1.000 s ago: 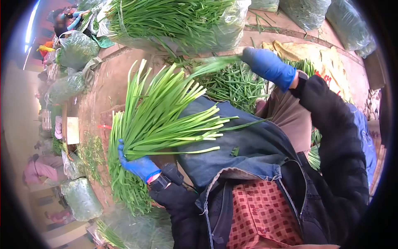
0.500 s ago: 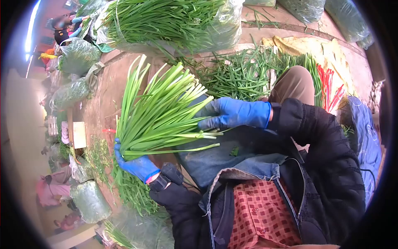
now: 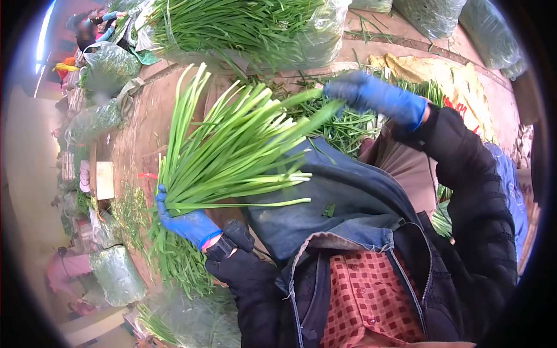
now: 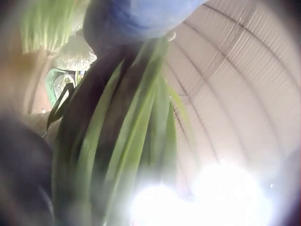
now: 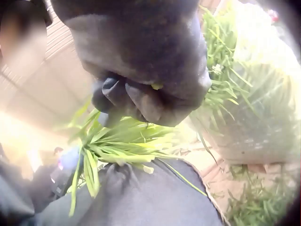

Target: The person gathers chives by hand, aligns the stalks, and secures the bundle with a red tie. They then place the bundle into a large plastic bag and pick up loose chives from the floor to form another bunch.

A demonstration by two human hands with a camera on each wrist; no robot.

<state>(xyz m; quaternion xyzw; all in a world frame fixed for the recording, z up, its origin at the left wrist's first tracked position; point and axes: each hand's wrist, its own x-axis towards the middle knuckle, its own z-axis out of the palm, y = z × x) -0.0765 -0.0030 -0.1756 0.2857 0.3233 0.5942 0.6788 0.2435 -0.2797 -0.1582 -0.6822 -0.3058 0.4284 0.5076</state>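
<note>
Fanned out over the lap is a bunch of long green stalks with pale ends (image 3: 232,145). My blue-gloved left hand (image 3: 188,225) grips it around its leafy part, and the leaves hang below that hand. Up and to the right, my blue-gloved right hand (image 3: 377,98) pinches a few blurred green leaves (image 3: 319,116) that stretch from the bunch. In the right wrist view the fingers of the dark-stained glove (image 5: 146,99) are curled, with the bunch (image 5: 122,146) beyond them. Leaves (image 4: 127,136) hang under the glove (image 4: 141,19) in the left wrist view.
A large plastic bag of greens (image 3: 325,35) stands ahead. Loose leaves (image 3: 348,130) lie in a pile beyond the lap. Yellow sacking (image 3: 464,87) is at the right, filled bags (image 3: 119,275) are at the left, and people are in the left background.
My right hand came in to the bunch's pale ends half a second ago and has since moved up and right, drawing leaves out. My left hand still grips the bunch.
</note>
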